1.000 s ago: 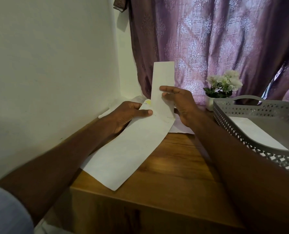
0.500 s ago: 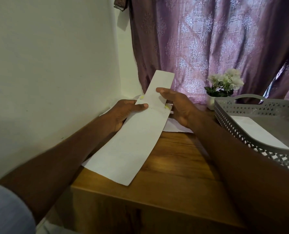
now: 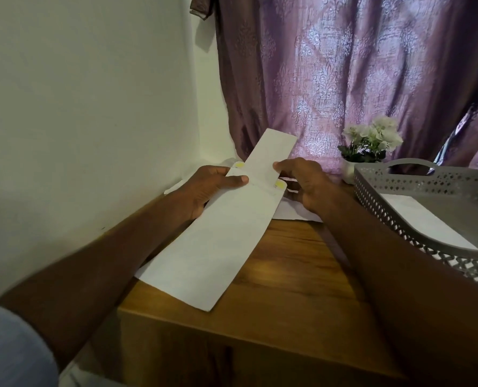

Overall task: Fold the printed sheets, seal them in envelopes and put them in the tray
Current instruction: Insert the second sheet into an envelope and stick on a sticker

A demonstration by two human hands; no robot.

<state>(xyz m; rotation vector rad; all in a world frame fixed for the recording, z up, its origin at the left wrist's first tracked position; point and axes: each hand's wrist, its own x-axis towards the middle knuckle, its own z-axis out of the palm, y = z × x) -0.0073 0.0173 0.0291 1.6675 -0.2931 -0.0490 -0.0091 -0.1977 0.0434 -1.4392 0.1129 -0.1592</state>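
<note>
A long white envelope (image 3: 218, 247) lies slanted over the wooden table (image 3: 288, 277), its near end past the left edge. My left hand (image 3: 204, 188) pinches its far open end, thumb on top, where yellow patches show. A narrow folded sheet (image 3: 272, 150) sticks out of that opening, in line with the envelope and pointing toward the curtain. My right hand (image 3: 304, 182) grips the sheet's right edge at the mouth. The grey perforated tray (image 3: 399, 219) stands at the right with a white envelope (image 3: 427, 219) lying flat inside.
More white sheets (image 3: 293, 212) lie on the table beneath my hands. A small pot of white flowers (image 3: 369, 143) stands behind the tray. A white wall runs close along the left, a purple curtain (image 3: 344, 79) hangs behind. The table's front edge is near me.
The folded sheet has tipped from upright to in line with the envelope and slid deeper into its mouth. Both hands have stayed at the opening.
</note>
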